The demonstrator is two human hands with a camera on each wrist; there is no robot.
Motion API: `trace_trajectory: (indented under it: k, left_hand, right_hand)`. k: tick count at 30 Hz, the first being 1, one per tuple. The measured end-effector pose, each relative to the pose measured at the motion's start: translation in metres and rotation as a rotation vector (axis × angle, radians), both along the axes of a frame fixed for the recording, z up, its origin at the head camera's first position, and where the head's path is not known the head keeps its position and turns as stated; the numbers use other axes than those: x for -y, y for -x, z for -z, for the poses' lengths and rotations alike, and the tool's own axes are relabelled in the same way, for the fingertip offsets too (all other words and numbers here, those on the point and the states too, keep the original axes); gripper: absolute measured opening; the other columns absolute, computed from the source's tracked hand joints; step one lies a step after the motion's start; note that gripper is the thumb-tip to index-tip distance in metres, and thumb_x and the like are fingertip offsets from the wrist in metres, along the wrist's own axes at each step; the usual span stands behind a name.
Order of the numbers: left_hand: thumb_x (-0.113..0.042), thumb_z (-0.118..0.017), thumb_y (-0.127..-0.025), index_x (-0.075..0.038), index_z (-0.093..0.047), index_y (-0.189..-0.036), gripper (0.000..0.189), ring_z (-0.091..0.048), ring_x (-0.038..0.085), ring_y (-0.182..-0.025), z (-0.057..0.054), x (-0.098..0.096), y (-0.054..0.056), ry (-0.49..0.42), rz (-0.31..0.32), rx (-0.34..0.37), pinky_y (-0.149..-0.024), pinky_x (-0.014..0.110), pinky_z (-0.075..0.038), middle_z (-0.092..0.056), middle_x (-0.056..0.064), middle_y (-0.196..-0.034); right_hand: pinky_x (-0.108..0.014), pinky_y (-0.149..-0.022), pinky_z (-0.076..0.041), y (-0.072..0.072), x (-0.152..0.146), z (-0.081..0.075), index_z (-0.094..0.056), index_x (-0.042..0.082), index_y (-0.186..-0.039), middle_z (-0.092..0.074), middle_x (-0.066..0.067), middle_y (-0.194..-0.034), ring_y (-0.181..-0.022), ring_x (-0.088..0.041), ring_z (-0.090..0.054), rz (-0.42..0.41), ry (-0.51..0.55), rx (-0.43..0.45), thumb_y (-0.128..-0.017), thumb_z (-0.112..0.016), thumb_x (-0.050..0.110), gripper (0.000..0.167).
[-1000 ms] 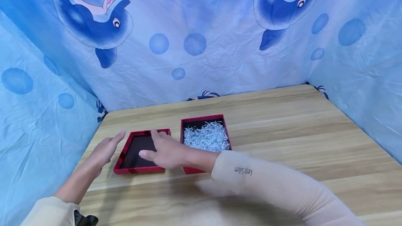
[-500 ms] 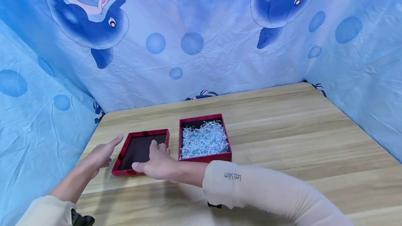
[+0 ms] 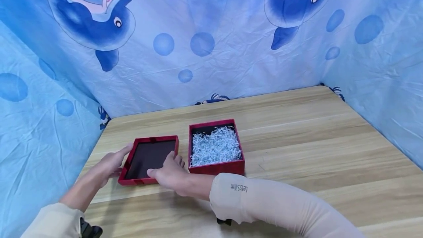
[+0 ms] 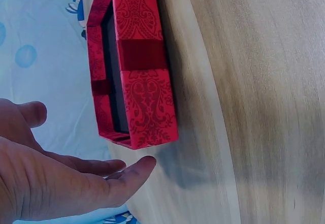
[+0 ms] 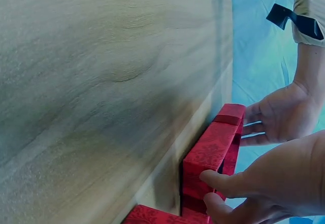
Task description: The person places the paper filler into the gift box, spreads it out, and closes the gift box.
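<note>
A shallow red box lid (image 3: 137, 181) lies inner side up, its dark lining showing. Red brocade with darker ribbon bands covers its walls. My left hand (image 3: 107, 166) is beside the lid's left wall; in the left wrist view its extended fingers (image 4: 134, 178) stay a little apart from the lid's corner. My right hand (image 3: 172, 175) holds the near right corner, thumb over the near rim and bent fingers (image 5: 216, 181) against the outer wall. Just right of the lid stands the deeper red box (image 3: 219, 168), filled with pale blue shredded paper (image 3: 214, 148).
The wooden table (image 3: 297, 150) extends far to the right of the box. Blue dolphin-print curtains (image 3: 231, 69) hang along its back and both sides. My right forearm crosses in front of the box.
Both hands have come in closer to the lid. My right hand has moved down and back over its near right corner, and its fingers now meet the wall. Lid and box stay put.
</note>
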State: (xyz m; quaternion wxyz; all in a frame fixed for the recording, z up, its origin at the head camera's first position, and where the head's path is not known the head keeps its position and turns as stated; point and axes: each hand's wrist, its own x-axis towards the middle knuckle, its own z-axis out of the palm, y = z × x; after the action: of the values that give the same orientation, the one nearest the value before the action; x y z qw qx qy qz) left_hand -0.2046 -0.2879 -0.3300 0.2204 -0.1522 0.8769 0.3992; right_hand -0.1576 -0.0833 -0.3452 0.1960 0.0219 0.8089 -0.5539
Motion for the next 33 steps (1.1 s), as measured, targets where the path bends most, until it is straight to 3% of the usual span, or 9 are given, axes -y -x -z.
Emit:
trace_trajectory:
  k: [4,8,12,17,27,33]
  left_hand:
    - [-0.070,-0.022,-0.093,0.024,-0.015,-0.139,0.104,-0.046,0.049,-0.118,0.002,-0.002,0.001,-0.013,0.006,-0.009,-0.104,0.055,-0.036,-0.031,0.040,-0.133]
    - [-0.068,-0.025,-0.094,0.021,-0.024,-0.136,0.099,-0.046,0.044,-0.116,0.005,-0.003,0.001,-0.025,0.006,-0.018,-0.103,0.054,-0.037,-0.037,0.033,-0.128]
    - [-0.066,-0.029,-0.095,0.021,-0.022,-0.137,0.097,-0.043,0.039,-0.114,0.006,-0.004,0.002,-0.027,0.001,-0.011,-0.101,0.051,-0.040,-0.035,0.030,-0.126]
    - [-0.068,-0.031,-0.093,0.021,-0.019,-0.139,0.101,-0.041,0.038,-0.112,0.008,-0.003,0.002,0.003,0.001,-0.001,-0.095,0.045,-0.042,-0.035,0.028,-0.125]
    - [-0.070,-0.030,-0.092,0.022,-0.019,-0.139,0.103,-0.041,0.039,-0.114,0.008,-0.002,0.002,0.041,0.016,-0.005,-0.099,0.053,-0.038,-0.036,0.029,-0.127]
    - [-0.071,-0.030,-0.091,0.022,-0.008,-0.142,0.109,-0.026,0.050,-0.131,0.006,-0.005,0.002,0.030,0.026,0.015,-0.109,0.062,-0.023,-0.019,0.037,-0.143]
  right_hand:
    - [-0.049,-0.115,-0.019,0.004,0.000,0.004,-0.023,0.001,-0.150,-0.026,-0.013,-0.152,-0.141,-0.029,-0.023,0.026,0.006,0.020,-0.083,-0.073,0.034,0.090]
    - [-0.048,-0.112,-0.026,0.008,0.000,0.008,-0.037,-0.004,-0.143,-0.035,-0.014,-0.144,-0.131,-0.029,-0.033,0.040,0.018,0.051,-0.082,-0.074,0.031,0.079]
    - [-0.050,-0.107,-0.034,0.012,0.000,0.012,-0.049,-0.004,-0.134,-0.041,-0.016,-0.137,-0.120,-0.031,-0.041,0.047,0.011,0.068,-0.081,-0.074,0.030,0.067]
    - [-0.051,-0.102,-0.039,0.014,-0.001,0.015,-0.049,-0.003,-0.133,-0.042,-0.017,-0.135,-0.114,-0.032,-0.044,0.039,0.036,0.097,-0.082,-0.074,0.028,0.065]
    - [-0.054,-0.105,-0.035,0.011,-0.003,0.016,-0.045,-0.004,-0.137,-0.031,-0.018,-0.148,-0.123,-0.034,-0.039,0.013,0.106,0.134,-0.083,-0.073,0.026,0.068]
    - [-0.054,-0.107,-0.032,0.009,-0.005,0.014,-0.043,-0.003,-0.139,-0.025,-0.017,-0.153,-0.131,-0.034,-0.034,-0.008,0.125,0.146,-0.084,-0.072,0.026,0.069]
